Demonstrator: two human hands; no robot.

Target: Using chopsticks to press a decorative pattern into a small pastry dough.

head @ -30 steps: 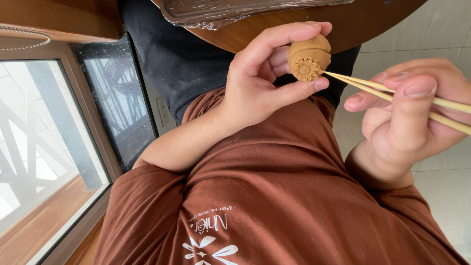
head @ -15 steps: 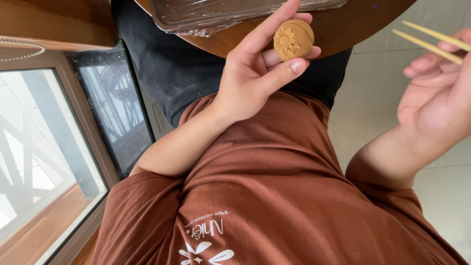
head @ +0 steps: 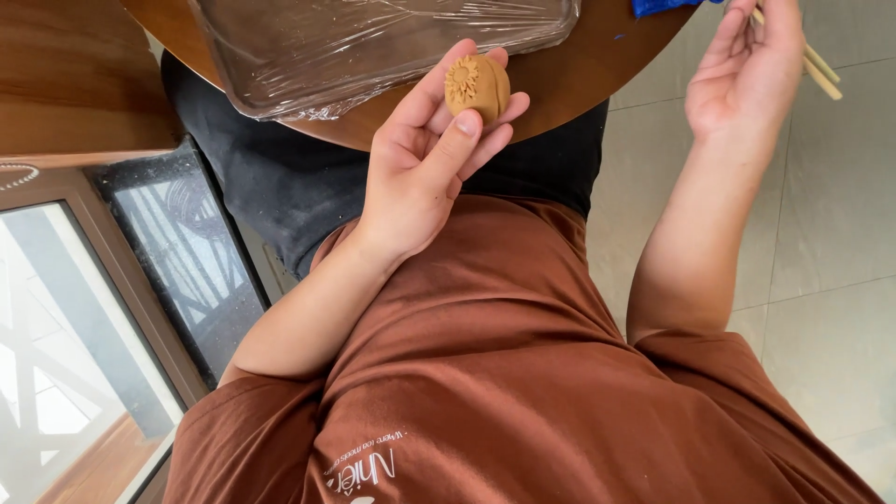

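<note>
Item 1, nearest: brown shirt (head: 523, 392) of the seated person, filling the lower frame; pale printed lettering at the bottom edge. Dark trousers (head: 280, 177) show above it, toward the desk.

Item 2: left hand (head: 420, 177), palm up, raised in front of the chest. Fingers and thumb curl around a small tan dough ball (head: 478, 86) held at the fingertips; thumb lies across its near side. The ball bears a pressed flower-like pattern on its upper left face. It sits just over the near edge of the desk, not resting on it.

Item 3: right hand (head: 747, 65), off to the right and well apart from the ball, over the tiled floor (head: 840, 233). Palm faces inward, fingers loosely bent around a pair of wooden chopsticks (head: 821, 73), whose ends jut out to the right past the hand. Their tips are not visible. The ball lies to the left of this hand, at about the same height.

Item 4: round wooden desk (head: 597, 65), far edge out of frame.

Item 5, farthest: tray covered in clear film (head: 373, 47), on the desk beyond the ball; a scrap of blue cloth (head: 663, 6) at the top edge.

Item 6, left side: glass panel with a wooden frame (head: 103, 308).
</note>
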